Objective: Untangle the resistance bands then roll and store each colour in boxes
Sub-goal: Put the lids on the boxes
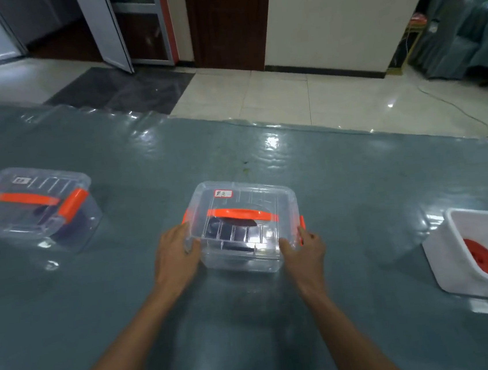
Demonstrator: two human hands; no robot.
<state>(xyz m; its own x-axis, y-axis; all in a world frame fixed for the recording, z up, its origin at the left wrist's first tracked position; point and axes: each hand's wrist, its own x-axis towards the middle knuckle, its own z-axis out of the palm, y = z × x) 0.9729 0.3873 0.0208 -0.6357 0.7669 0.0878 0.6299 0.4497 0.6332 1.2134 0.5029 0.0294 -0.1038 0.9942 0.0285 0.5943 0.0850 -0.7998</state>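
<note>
A clear plastic box (244, 258) with an orange handle and side clips stands in the middle of the table, lid on, with a dark rolled band (226, 232) inside. My left hand (175, 255) grips its left side and my right hand (304, 253) grips its right side near the orange clip. A second clear lidded box (84, 228) with orange handle sits at the far left and holds a dark purple band (69, 225). At the right edge an open white box (444, 266) holds a red rolled band (482, 257).
The table (359, 203) is covered with a glossy grey-green plastic sheet. Beyond its far edge lies a tiled floor (287, 96) with a dark door, a metal-framed door and a thin cable on the floor at the right.
</note>
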